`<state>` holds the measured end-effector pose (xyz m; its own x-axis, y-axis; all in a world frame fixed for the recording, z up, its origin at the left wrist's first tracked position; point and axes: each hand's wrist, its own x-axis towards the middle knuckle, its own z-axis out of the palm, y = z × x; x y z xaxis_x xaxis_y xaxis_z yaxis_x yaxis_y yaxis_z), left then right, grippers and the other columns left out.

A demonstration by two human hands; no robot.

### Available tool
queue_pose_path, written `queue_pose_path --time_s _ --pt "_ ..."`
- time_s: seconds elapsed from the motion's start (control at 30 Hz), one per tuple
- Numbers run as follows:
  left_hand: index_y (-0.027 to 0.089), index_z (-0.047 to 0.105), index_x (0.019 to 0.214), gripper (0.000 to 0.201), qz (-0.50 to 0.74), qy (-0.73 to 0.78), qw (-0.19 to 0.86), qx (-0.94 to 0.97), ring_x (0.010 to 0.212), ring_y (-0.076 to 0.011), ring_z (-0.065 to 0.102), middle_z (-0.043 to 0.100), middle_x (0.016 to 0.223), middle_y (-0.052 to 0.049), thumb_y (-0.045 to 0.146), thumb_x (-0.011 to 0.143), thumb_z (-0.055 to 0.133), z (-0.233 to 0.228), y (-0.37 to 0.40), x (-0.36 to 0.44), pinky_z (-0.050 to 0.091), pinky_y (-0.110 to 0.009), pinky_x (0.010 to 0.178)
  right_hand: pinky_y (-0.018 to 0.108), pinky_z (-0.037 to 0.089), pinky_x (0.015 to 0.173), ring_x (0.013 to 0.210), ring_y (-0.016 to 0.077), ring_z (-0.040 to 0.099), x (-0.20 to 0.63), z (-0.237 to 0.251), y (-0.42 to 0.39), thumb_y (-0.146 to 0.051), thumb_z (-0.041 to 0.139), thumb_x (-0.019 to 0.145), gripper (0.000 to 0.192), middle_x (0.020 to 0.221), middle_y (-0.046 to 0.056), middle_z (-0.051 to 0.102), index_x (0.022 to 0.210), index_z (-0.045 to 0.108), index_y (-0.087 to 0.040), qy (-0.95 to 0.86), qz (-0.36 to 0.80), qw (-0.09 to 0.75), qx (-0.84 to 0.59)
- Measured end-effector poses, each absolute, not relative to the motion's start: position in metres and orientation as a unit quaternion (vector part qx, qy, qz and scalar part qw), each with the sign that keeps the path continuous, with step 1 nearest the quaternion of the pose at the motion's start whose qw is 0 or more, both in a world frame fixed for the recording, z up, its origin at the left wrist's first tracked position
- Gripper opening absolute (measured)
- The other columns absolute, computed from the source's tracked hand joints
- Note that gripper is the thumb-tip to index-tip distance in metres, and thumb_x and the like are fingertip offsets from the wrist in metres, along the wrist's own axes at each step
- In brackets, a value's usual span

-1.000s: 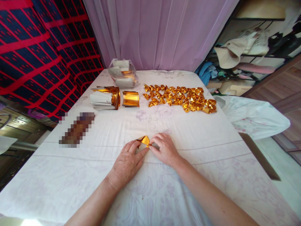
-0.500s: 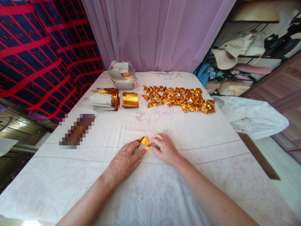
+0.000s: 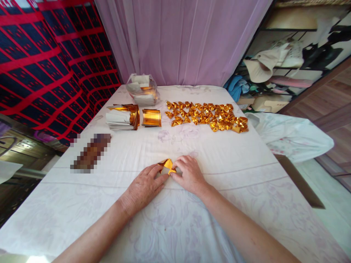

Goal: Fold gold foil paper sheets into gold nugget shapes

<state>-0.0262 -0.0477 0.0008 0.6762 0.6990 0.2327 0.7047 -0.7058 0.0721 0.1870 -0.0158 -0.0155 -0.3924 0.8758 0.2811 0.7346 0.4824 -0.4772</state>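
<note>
A partly folded piece of gold foil paper [image 3: 168,164] lies at the middle of the table, between my two hands. My left hand [image 3: 148,182] pinches its left side with thumb and fingers. On the right side, my right hand [image 3: 189,173] has thumb and forefinger closed on the paper's near corner, partly hiding it. Farther back sit rows of folded gold paper ingots [image 3: 203,115]. To their left are a small stack of gold foil sheets [image 3: 151,118] and a larger curled stack [image 3: 122,117] showing white backs.
A clear plastic bag [image 3: 142,91] with more paper stands at the back of the table [image 3: 137,226]. A pixelated brown object [image 3: 91,153] lies at left. Past the right edge are a white plastic bag [image 3: 298,135] and shelves with hats [image 3: 259,65].
My right thumb has shifted left along the near edge of the gold paper, closer to my left thumb. My left hand stays on the paper. The view has shifted slightly.
</note>
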Motion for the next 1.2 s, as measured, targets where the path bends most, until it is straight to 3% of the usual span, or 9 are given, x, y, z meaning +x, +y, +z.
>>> queue_pose_path --time_s 0.43,0.57,0.73,0.97,1.2 --pt "0.020 0.063 0.107 0.021 -0.229 -0.427 -0.094 -0.870 0.101 -0.0171 0.064 0.065 0.113 -0.007 0.017 0.093 0.047 0.003 -0.036 -0.041 0.055 -0.032 0.089 0.036 0.037 0.081 0.093 0.0217 0.055 0.194 -0.020 -0.015 -0.009 0.063 0.076 0.017 0.095 0.003 0.064 0.087 0.065 -0.022 -0.834 0.154 0.272 -0.456" --pt "0.018 0.066 0.103 0.018 -0.223 -0.436 -0.048 -0.870 0.101 -0.0205 0.064 0.068 0.109 -0.009 0.018 0.092 0.051 0.002 -0.026 -0.046 0.054 -0.037 0.090 0.035 0.037 0.080 0.092 0.0217 0.055 0.193 -0.021 -0.015 -0.009 0.063 0.077 0.017 0.096 0.003 0.065 0.087 0.064 -0.022 -0.839 0.141 0.274 -0.449" --pt "0.024 0.069 0.105 0.020 -0.139 -0.406 -0.037 -0.902 0.119 -0.0243 0.057 0.066 0.124 -0.006 0.022 0.093 0.054 0.007 -0.014 -0.048 0.044 -0.047 0.102 0.035 0.037 0.079 0.091 0.0201 0.055 0.192 -0.018 -0.017 -0.007 0.060 0.081 0.016 0.095 0.002 0.067 0.086 0.063 -0.022 -0.849 0.134 0.272 -0.433" --pt "0.024 0.067 0.106 0.020 -0.108 -0.374 -0.001 -0.921 0.109 -0.0181 0.062 0.070 0.114 -0.002 0.026 0.097 0.049 0.013 -0.011 -0.046 0.039 -0.042 0.106 0.037 0.036 0.080 0.095 0.0219 0.053 0.193 -0.009 -0.022 -0.014 0.062 0.087 0.014 0.102 0.004 0.068 0.096 0.067 -0.024 -0.879 0.076 0.233 -0.408" --pt "0.020 0.062 0.100 0.014 -0.065 -0.327 0.092 -0.939 0.095 -0.0169 0.065 0.071 0.098 -0.002 0.014 0.095 0.051 0.019 -0.011 -0.041 0.043 -0.040 0.101 0.037 0.039 0.081 0.096 0.0221 0.055 0.195 -0.005 -0.023 -0.020 0.063 0.088 0.010 0.102 0.004 0.068 0.097 0.068 -0.024 -0.886 0.085 0.223 -0.398"
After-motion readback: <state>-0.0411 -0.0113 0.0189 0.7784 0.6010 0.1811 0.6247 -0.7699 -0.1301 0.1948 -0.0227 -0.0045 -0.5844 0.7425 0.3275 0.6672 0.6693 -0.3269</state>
